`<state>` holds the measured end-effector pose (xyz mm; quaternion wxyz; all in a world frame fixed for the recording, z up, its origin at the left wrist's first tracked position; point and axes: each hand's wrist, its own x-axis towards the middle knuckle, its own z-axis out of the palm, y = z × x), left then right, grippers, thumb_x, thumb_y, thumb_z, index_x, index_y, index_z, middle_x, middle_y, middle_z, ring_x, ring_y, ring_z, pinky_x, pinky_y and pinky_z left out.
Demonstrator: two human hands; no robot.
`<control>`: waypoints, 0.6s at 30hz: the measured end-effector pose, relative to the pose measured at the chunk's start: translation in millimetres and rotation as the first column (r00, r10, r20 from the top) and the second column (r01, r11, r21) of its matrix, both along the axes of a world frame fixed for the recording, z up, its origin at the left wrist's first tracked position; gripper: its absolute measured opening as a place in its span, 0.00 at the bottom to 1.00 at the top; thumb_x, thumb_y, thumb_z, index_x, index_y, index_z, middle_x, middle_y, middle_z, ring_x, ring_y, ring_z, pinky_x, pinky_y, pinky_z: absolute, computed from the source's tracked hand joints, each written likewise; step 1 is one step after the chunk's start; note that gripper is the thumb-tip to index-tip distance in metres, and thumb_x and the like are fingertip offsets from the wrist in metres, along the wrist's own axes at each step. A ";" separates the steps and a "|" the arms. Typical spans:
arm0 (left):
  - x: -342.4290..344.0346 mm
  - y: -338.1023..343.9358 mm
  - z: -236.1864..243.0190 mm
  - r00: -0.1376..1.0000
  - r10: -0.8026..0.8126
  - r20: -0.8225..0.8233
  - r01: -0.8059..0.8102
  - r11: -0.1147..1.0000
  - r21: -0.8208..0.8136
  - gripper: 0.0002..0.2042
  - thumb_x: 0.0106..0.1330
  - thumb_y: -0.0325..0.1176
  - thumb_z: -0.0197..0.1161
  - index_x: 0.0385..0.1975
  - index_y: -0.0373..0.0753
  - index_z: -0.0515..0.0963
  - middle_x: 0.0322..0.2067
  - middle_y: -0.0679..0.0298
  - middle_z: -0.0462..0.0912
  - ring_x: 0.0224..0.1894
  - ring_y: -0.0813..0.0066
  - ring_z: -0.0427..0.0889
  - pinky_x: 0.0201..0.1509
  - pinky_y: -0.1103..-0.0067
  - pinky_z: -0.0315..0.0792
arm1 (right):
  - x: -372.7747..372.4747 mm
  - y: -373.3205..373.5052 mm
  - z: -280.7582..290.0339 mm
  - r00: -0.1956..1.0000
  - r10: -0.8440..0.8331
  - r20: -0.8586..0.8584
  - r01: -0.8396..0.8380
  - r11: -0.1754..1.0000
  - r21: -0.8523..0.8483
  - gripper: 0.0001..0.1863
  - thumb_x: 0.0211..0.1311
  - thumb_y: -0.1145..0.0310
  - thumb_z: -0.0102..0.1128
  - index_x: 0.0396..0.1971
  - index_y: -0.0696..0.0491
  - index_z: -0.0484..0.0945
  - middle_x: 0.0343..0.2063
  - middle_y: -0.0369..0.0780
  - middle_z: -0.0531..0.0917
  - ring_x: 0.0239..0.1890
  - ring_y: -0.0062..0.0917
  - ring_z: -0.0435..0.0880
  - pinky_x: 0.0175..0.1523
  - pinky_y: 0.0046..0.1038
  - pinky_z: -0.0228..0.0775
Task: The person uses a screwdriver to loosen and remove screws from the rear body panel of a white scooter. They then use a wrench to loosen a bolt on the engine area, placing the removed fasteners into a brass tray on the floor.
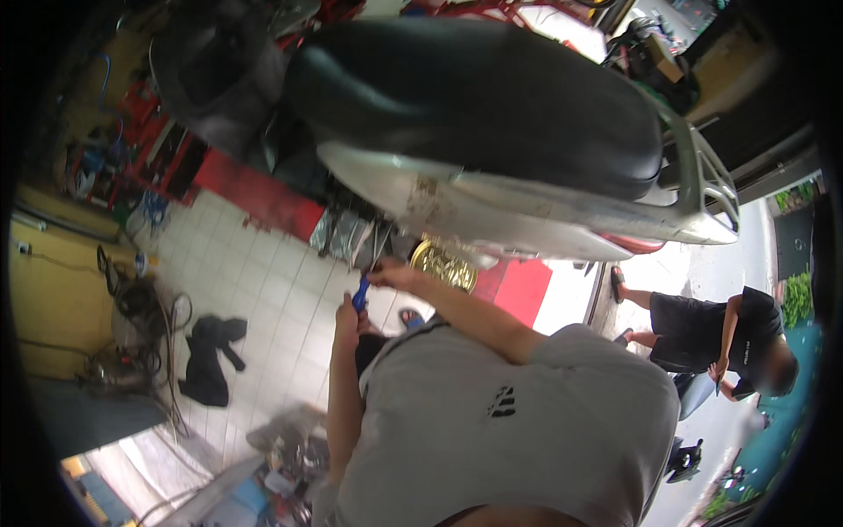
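My left hand (349, 315) is closed round a small blue handle-like object (360, 294), held upright in front of my body; its exact kind does not show. Just above it, my right hand (392, 274) is closed with the fingertips pinched together at the object's upper end. What sits in that pinch is too small to make out. Beyond my hands stands a scooter with a black seat (492, 97) and a pale side panel (465, 202). A gold wheel-like part (443, 266) shows below the panel, partly behind my right forearm.
The scooter rests over a red lift platform (255, 189). On the tiled floor lies a black cloth (211, 356); hoses and machinery (132, 307) stand at the left. Cluttered parts (285, 474) lie at lower left. Another person (711, 338) stands at the right, near the street.
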<state>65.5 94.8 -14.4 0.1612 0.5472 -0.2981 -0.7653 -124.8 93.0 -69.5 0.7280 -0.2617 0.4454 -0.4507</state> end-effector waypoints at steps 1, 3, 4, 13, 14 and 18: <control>3.3 3.6 -5.8 0.996 -0.016 0.092 0.028 0.992 -0.124 0.22 0.72 0.53 0.40 0.31 0.39 0.71 0.15 0.69 0.67 0.14 0.79 0.66 0.18 0.81 0.60 | 2.2 1.4 4.0 0.994 0.008 -0.105 -0.009 1.000 -0.013 0.14 0.55 0.69 0.65 0.40 0.59 0.77 0.30 0.35 0.79 0.31 0.18 0.75 0.37 0.21 0.69; -6.6 12.5 16.8 0.997 0.073 0.031 -0.064 0.972 -0.227 0.15 0.70 0.45 0.50 0.44 0.40 0.67 0.25 0.66 0.72 0.20 0.82 0.71 0.22 0.83 0.67 | 9.7 6.0 14.2 0.979 -0.120 -0.168 0.132 0.989 0.065 0.16 0.56 0.64 0.66 0.33 0.63 0.76 0.24 0.38 0.77 0.25 0.18 0.74 0.30 0.21 0.68; 2.8 16.2 9.3 0.997 0.072 0.022 -0.061 0.939 -0.338 0.15 0.71 0.41 0.49 0.48 0.38 0.65 0.26 0.64 0.72 0.21 0.81 0.71 0.22 0.83 0.67 | 15.1 4.8 26.0 0.964 -0.072 -0.257 0.099 0.991 0.093 0.16 0.56 0.62 0.66 0.29 0.61 0.76 0.22 0.37 0.76 0.22 0.18 0.73 0.27 0.20 0.67; 11.2 4.9 7.0 0.994 0.076 -0.080 -0.088 0.985 -0.147 0.14 0.73 0.41 0.46 0.39 0.34 0.68 0.22 0.64 0.72 0.15 0.81 0.67 0.16 0.82 0.61 | 14.6 0.8 31.6 0.993 -0.114 -0.031 0.116 0.991 0.073 0.14 0.56 0.62 0.67 0.30 0.58 0.76 0.22 0.35 0.77 0.21 0.15 0.72 0.25 0.17 0.64; -0.9 10.7 14.2 0.989 0.143 -0.039 -0.148 0.956 -0.255 0.14 0.72 0.41 0.46 0.39 0.33 0.68 0.22 0.64 0.72 0.15 0.81 0.67 0.17 0.82 0.61 | 13.7 1.1 34.0 0.989 -0.114 -0.090 0.118 0.992 0.047 0.14 0.56 0.63 0.67 0.29 0.59 0.76 0.22 0.35 0.76 0.22 0.15 0.71 0.26 0.17 0.62; -4.4 21.3 10.0 0.990 0.135 -0.044 -0.136 0.809 -0.572 0.14 0.72 0.40 0.48 0.38 0.33 0.68 0.21 0.63 0.73 0.15 0.80 0.69 0.18 0.81 0.62 | 13.4 -1.8 43.0 0.976 -0.050 -0.214 0.088 0.981 0.172 0.15 0.55 0.61 0.68 0.31 0.58 0.77 0.22 0.35 0.77 0.21 0.14 0.73 0.26 0.17 0.67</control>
